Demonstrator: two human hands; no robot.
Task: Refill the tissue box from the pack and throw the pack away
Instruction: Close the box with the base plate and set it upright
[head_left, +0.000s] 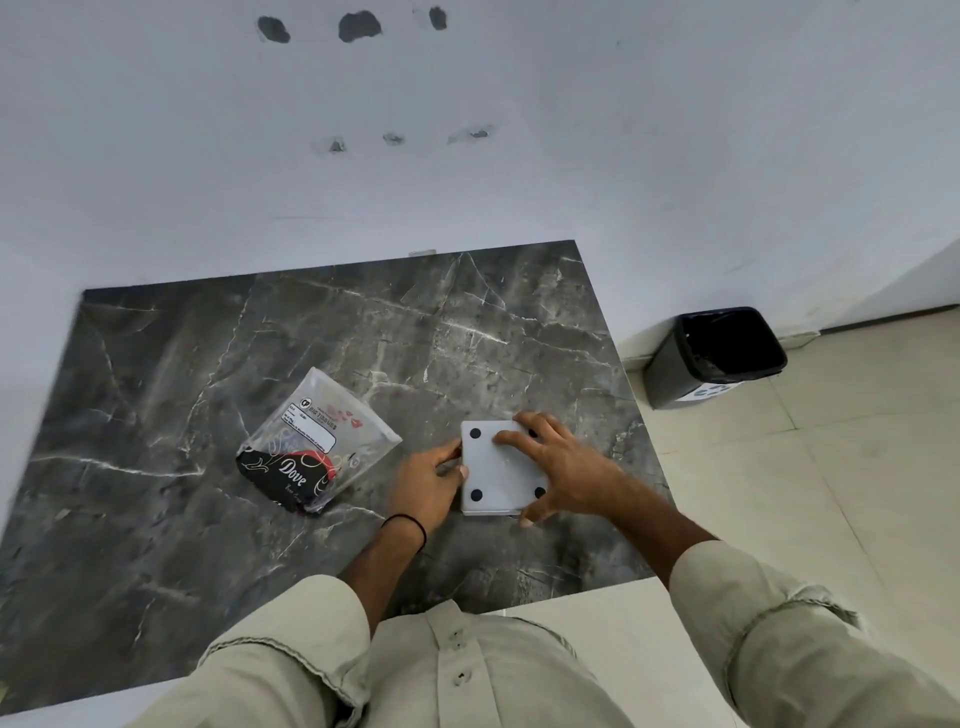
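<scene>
A square grey-white tissue box (496, 475) lies upside down on the dark marble table (208, 364), its base with black round feet facing up. My right hand (558, 465) rests flat on that base, fingers spread, thumb at the near right corner. My left hand (431, 480) grips the box's left edge. The tissue pack (317, 441), a clear plastic bag with a black and red "Dove" print, lies to the left of the box, apart from both hands. It looks flat and crumpled; I cannot tell whether tissues are inside.
A black waste bin (714, 356) with a dark liner stands on the tiled floor to the right of the table, against the white wall. The table's right edge runs close to the box.
</scene>
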